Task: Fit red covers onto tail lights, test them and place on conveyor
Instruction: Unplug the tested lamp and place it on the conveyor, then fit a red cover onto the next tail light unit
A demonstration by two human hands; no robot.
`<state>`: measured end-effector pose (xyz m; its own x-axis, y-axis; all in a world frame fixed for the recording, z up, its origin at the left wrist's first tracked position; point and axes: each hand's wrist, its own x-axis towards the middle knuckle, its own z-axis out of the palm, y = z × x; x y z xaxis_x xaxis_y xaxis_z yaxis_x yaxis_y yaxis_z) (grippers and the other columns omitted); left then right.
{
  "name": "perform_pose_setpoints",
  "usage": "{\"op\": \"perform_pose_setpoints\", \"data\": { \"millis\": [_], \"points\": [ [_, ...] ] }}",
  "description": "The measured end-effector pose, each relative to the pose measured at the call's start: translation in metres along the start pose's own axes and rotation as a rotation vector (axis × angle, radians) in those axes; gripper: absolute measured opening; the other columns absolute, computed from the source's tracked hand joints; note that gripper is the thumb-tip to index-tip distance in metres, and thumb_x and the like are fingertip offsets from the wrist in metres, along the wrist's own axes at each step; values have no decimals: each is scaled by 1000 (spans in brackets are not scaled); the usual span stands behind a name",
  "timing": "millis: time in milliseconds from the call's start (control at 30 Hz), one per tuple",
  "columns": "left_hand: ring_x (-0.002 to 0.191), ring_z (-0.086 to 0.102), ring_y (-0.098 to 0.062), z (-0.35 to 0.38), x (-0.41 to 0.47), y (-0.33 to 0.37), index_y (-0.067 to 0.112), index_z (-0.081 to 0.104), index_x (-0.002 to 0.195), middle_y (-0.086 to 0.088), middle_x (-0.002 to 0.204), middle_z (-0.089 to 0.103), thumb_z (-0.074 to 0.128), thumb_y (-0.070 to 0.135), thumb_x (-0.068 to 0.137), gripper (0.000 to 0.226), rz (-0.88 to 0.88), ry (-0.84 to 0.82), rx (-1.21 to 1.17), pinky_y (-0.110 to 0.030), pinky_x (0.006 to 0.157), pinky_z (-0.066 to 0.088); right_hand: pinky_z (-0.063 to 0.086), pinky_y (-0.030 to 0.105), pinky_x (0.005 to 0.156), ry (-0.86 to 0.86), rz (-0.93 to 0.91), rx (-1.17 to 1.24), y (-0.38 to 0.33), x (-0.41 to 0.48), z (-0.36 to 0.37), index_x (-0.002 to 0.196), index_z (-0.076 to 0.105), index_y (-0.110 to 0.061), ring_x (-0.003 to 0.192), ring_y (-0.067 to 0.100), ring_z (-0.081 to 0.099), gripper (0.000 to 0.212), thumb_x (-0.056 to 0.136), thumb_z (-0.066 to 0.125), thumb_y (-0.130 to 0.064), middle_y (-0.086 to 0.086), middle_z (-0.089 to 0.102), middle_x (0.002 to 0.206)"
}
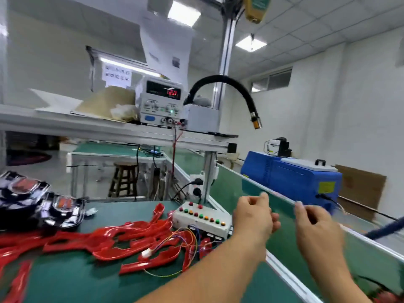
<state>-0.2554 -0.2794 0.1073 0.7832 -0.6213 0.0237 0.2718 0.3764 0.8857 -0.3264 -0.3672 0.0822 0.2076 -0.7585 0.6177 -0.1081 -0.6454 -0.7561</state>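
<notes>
Green matting is laid over the tabletop (65, 281), on which red covers (131, 243) are heaped loosely; black-and-chrome tail lights (43, 206) are stacked at its far left, touching the heap; a white test box (203, 217) with coloured buttons is set at the right edge, beside the conveyor (284, 243). Over the conveyor's near rail the left hand (253, 217) and the right hand (317, 230) are held apart; both hands are blurred, yet their fingers appear loosely curled with nothing gripped. A power supply (161, 101) is lit on the shelf (87, 125) above.
</notes>
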Motion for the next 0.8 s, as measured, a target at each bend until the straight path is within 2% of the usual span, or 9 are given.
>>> {"op": "perform_pose_setpoints", "data": {
  "millis": [100, 200, 267, 367, 467, 533, 633, 733, 800],
  "points": [
    [59, 55, -13, -69, 20, 15, 13, 52, 90, -3, 72, 53, 52, 26, 101, 17, 46, 159, 33, -27, 59, 54, 35, 30, 57, -181, -21, 93, -24, -20, 87, 65, 56, -21, 66, 11, 54, 31, 94, 59, -30, -6, 60, 66],
    [82, 60, -21, -137, 36, 29, 15, 58, 97, -8, 94, 63, 55, 31, 99, 17, 103, 345, 167, -35, 78, 54, 34, 33, 61, -367, -56, 146, -54, -49, 166, 66, 57, -22, 68, 21, 55, 29, 93, 60, -32, -7, 59, 65],
    [92, 61, -21, -181, 42, 38, 16, 60, 99, -6, 101, 66, 54, 33, 99, 18, 158, 488, 262, -36, 87, 52, 31, 32, 62, -480, -71, 171, -75, -72, 213, 67, 55, -22, 70, 24, 53, 28, 94, 60, -31, -6, 55, 65],
    [93, 62, -18, -241, 46, 49, 20, 59, 92, 0, 94, 65, 55, 31, 99, 13, 211, 621, 327, -33, 88, 53, 28, 32, 62, -635, -57, 208, -101, -109, 271, 69, 52, -21, 73, 24, 53, 28, 96, 57, -27, -2, 57, 70],
    [90, 63, -11, -299, 48, 55, 25, 57, 84, 12, 88, 61, 57, 28, 97, 13, 217, 722, 485, -17, 77, 50, 34, 35, 67, -762, -22, 214, -112, -147, 313, 71, 53, -17, 82, 31, 58, 27, 97, 55, -24, 10, 65, 82],
    [99, 65, -20, -340, 54, 59, 21, 61, 89, 5, 97, 66, 58, 29, 96, 11, 193, 788, 716, -26, 87, 49, 31, 32, 69, -809, -77, 164, -107, -172, 332, 70, 50, -19, 87, 30, 58, 28, 96, 55, -24, 9, 64, 85],
    [106, 64, -31, -400, 65, 75, 9, 64, 103, -13, 106, 71, 59, 29, 95, 22, 123, 925, 994, -33, 90, 46, 35, 28, 82, -880, -272, 48, -85, -199, 349, 87, 56, -16, 96, 22, 53, 16, 97, 49, -26, 5, 59, 97],
    [115, 56, -39, -447, 80, 97, -1, 59, 118, -24, 119, 63, 57, 31, 96, 39, 3, 1042, 1118, -37, 91, 44, 36, 28, 88, -923, -358, -32, -72, -204, 358, 91, 52, -18, 101, 19, 49, 13, 97, 43, -26, 2, 55, 104],
    [120, 52, -43, -464, 91, 103, -9, 52, 125, -29, 127, 57, 56, 34, 97, 51, -80, 1055, 1160, -39, 94, 43, 36, 28, 90, -921, -372, -55, -71, -204, 359, 92, 52, -18, 104, 18, 46, 13, 96, 41, -24, 1, 52, 106]
  ]
}}
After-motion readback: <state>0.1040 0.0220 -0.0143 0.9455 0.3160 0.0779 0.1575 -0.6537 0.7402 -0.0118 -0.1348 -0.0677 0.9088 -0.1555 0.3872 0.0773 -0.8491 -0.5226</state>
